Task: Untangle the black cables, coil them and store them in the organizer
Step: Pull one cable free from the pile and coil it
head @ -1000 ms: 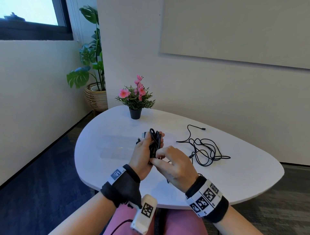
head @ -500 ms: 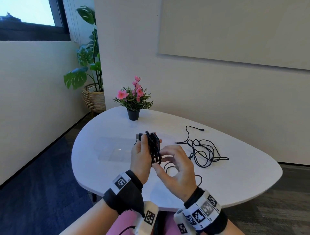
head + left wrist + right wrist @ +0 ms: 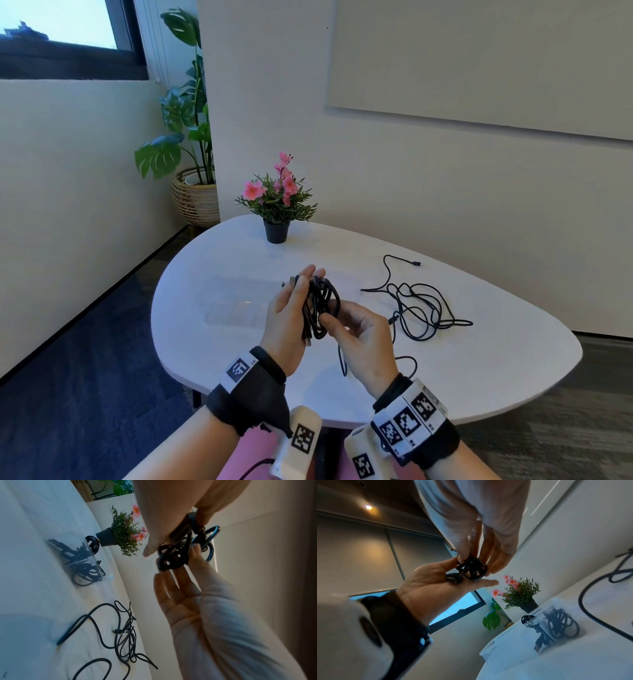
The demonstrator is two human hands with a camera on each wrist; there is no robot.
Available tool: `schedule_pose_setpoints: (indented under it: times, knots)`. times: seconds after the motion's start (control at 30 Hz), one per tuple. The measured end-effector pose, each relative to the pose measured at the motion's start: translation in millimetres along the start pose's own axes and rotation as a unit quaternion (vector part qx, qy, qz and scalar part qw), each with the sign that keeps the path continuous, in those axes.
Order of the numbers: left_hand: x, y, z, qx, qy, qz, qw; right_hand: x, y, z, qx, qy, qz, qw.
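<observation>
White table (image 3: 239, 342) carries everything here, its long axis running left to right in the head view, and on its left part sits the clear plastic organizer (image 3: 236, 305), just beyond and left of the raised hands; the wrist views show black cable bundles already lying inside it. Well to the right on the table sprawls the loose black cable (image 3: 421, 305), uncoiled, one thin end reaching toward the wall. Held above the table edge, between organizer and loose cable, is the coiled cable (image 3: 320, 308), its loops standing roughly upright with the long axis running away from the person. The left hand (image 3: 291, 318) has its fingers and thumb curled round the far side of the coil, a plug end poking out by the fingertips. The right hand (image 3: 363, 339) pinches the coil's lower near part with thumb and fingertips. By my reading, the storing move runs leftward and forward, and the left hand is the nearer one to the organizer.
</observation>
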State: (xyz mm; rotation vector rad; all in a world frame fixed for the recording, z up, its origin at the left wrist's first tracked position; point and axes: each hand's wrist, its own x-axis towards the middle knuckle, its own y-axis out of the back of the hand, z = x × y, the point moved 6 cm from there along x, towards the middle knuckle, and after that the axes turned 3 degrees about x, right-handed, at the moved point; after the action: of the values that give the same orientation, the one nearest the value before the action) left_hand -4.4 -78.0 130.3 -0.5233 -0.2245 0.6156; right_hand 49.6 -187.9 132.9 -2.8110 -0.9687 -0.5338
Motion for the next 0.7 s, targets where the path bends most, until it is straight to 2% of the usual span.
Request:
schedule_pose_setpoints:
  times: [0.1, 0.17, 0.27, 0.33, 0.43, 0.5, 0.57, 0.7]
  knots:
    - [1.7, 7.3, -1.2, 0.060, 0.002, -0.005, 0.998, 2.8, 3.0, 9.7, 0.039, -0.039, -0.004, 0.998]
    - [1.2, 11.6, -7.6, 0.088, 0.020, -0.019, 0.996, 4.1, 7.1, 17.6, 0.028, -0.042, 0.003, 0.999]
    - [-4.5, 9.5, -17.1, 0.077, 0.044, -0.043, 0.995, 2.8, 8.9, 17.4, -0.080, 0.016, 0.020, 0.996]
    - [-7.1, 7.7, -18.4, 0.079, 0.027, -0.052, 0.995, 0.9, 3.5, 10.6, -0.131, 0.071, 0.021, 0.989]
    - [-7.7, 2.5, -11.7, 0.121, -0.013, -0.077, 0.990, -0.5, -3.4, 0.1, -0.163, 0.154, 0.019, 0.974]
    - [-6.8, 1.7, -8.0, 0.117, -0.020, -0.073, 0.990, 2.0, -5.0, -2.3, -0.167, 0.171, 0.011, 0.971]
    - [-5.0, 3.3, -5.2, 0.071, -0.011, -0.065, 0.995, 6.9, -5.3, -3.5, -0.153, 0.156, -0.010, 0.976]
    - [1.9, 11.9, -1.6, -0.049, 0.019, -0.035, 0.998, 15.9, 4.3, 5.9, -0.092, 0.059, -0.031, 0.994]
